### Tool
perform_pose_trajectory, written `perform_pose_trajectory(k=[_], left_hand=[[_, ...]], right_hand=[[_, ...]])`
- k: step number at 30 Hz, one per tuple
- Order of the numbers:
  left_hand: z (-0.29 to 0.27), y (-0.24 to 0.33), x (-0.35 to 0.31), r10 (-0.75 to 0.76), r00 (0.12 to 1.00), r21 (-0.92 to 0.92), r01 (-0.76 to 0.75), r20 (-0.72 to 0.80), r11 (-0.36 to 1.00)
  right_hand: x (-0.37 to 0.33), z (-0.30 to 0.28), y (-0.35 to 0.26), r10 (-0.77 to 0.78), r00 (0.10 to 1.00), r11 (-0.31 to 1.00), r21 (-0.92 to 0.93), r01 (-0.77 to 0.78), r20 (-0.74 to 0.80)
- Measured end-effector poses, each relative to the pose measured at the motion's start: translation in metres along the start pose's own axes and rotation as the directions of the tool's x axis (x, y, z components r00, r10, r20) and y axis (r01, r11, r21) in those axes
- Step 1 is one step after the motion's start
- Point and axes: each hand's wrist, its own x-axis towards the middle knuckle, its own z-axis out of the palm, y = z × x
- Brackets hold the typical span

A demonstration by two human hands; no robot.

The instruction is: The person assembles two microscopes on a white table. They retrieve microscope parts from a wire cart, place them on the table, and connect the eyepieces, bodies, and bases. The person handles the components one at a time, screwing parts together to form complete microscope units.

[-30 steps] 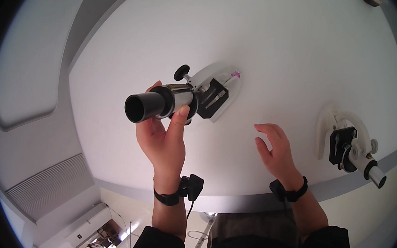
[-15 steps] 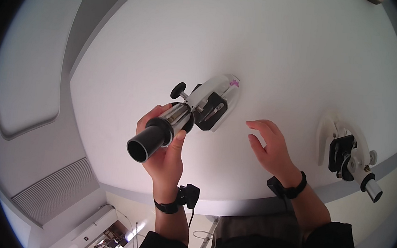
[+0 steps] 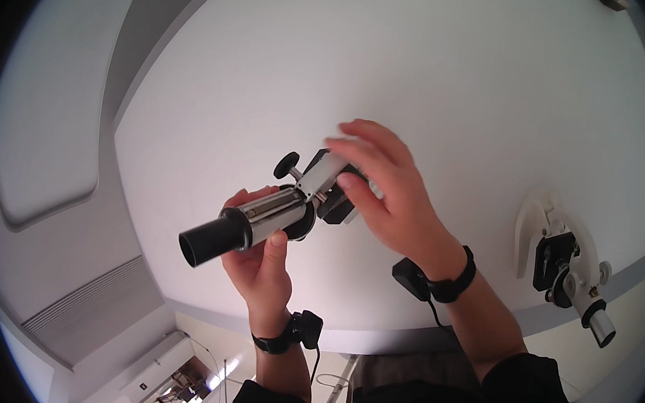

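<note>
A white and black microscope (image 3: 275, 211) stands on the white table (image 3: 455, 83), its black eyepiece tube pointing toward the lower left. My left hand (image 3: 261, 271) is closed around the tube's silver and black section, thumb on the near side. Over the microscope's white arm hovers my right hand (image 3: 396, 196), fingers apart and slightly blurred; whether they touch the arm I cannot tell. That hand covers most of the base and part of the black stage. A black focus knob (image 3: 286, 164) sticks out on the arm's left side.
A second white microscope (image 3: 576, 262) stands at the table's right edge, its tube reaching past the edge. Black straps with small boxes (image 3: 412, 278) and cables sit on both wrists. A grey panel and a vent (image 3: 90, 312) lie to the left.
My right hand has moved left and up, from beside the microscope to over its arm. The eyepiece tube has swung further left in my left hand, which keeps its grip.
</note>
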Motion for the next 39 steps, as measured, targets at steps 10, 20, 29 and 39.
perform_pose_trajectory(k=[10, 20, 29, 39], left_hand=[[0.007, 0.009, -0.004, 0.024, 0.998, 0.227, -0.010, -0.057, 0.974], [0.010, 0.015, -0.002, -0.028, 0.997, 0.136, 0.037, -0.071, 0.990], [0.007, -0.003, -0.005, 0.062, 0.996, 0.268, -0.043, -0.061, 0.963], [0.016, 0.008, -0.002, 0.118, 0.991, 0.218, -0.100, -0.070, 0.971]], right_hand=[[0.012, 0.002, 0.009, 0.086, 0.982, 0.983, 0.145, -0.111, 0.168], [0.012, 0.004, 0.009, 0.050, 0.990, 0.990, 0.124, -0.067, 0.135], [0.012, 0.006, 0.008, 0.034, 0.993, 0.992, 0.119, -0.048, 0.117], [0.009, 0.008, 0.013, 0.080, 0.993, 0.979, 0.182, -0.096, 0.091]])
